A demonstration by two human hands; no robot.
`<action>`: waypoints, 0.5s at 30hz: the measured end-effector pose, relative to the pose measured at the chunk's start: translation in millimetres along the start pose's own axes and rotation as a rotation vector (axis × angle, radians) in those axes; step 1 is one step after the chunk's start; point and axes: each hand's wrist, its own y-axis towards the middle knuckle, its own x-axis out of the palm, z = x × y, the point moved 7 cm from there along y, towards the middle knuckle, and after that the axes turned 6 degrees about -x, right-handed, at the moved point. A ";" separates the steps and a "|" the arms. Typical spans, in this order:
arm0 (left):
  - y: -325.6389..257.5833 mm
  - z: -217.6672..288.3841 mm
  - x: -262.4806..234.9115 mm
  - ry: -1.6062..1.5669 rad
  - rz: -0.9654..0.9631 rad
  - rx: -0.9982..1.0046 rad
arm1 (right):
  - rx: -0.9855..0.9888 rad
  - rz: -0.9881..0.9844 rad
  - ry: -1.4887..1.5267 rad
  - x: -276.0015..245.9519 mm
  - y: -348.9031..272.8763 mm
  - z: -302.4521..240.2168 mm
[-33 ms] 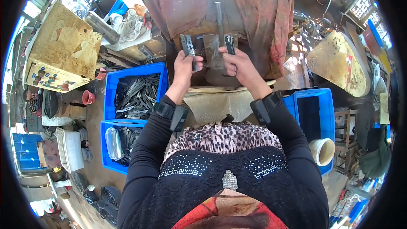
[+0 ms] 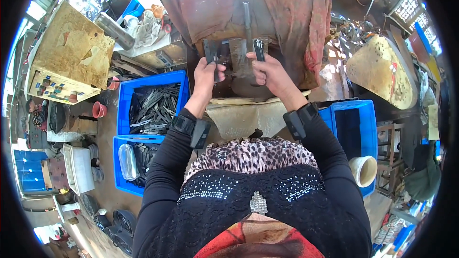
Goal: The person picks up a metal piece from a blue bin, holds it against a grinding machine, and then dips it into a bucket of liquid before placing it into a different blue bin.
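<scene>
My left hand (image 2: pixel 206 76) is closed round a flat, dark metal part (image 2: pixel 209 50), which points away from me with its dark face up. To its right, my right hand (image 2: pixel 271 72) grips a narrow metal piece (image 2: pixel 259 49), dark with bright edges, standing out past the thumb and fingers. Both hands are held apart in front of a machine opening under a stained reddish-brown cloth (image 2: pixel 224 7). Between them an upright metal rod (image 2: pixel 247 24) runs down toward a worn block (image 2: pixel 237 50). The lower ends of both pieces are hidden in my fingers.
Two blue crates (image 2: pixel 123 105) at my left hold many dark metal strips (image 2: pixel 155 107); a clear container lies in the nearer one. At my right stands another blue crate (image 2: pixel 370 129) with a pale cylinder (image 2: pixel 362 171) by it. A worn control box (image 2: pixel 71 48) stands far left.
My left hand has turned its metal part, so the shiny, detailed face seen before now shows dark. My right hand has hardly moved.
</scene>
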 end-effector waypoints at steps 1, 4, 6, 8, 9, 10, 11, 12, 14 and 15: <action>4.2 4.5 -10.6 0.093 0.010 0.032 | 0.003 0.000 -0.003 1.0 2.4 -1.7; 11.9 3.7 -32.7 0.177 -0.001 0.063 | 0.044 -0.048 0.126 24.4 9.2 -2.5; 14.8 -1.9 -33.8 0.161 -0.080 0.060 | 0.032 -0.028 0.085 20.7 13.2 -1.3; 18.7 2.3 -38.1 0.215 -0.100 0.061 | -0.011 0.000 0.005 18.6 25.8 -9.8; 20.2 8.3 -38.6 0.273 -0.121 0.063 | -0.018 -0.013 -0.002 21.0 34.1 -18.0; 20.9 10.6 -39.4 0.332 -0.140 0.063 | -0.067 0.056 -0.213 13.5 41.5 -29.0; 21.6 11.4 -41.2 0.327 -0.138 0.085 | -0.126 0.125 -0.425 6.7 48.6 -44.7; 25.3 4.4 -43.2 0.406 -0.142 0.037 | -0.202 0.192 -0.638 3.3 59.1 -64.7; 25.6 -3.5 -42.0 0.439 -0.140 0.064 | -0.408 0.249 -0.932 -8.7 83.7 -88.6; 22.1 -9.3 -36.1 0.393 -0.152 0.134 | -0.585 0.349 -1.215 -17.5 91.3 -104.3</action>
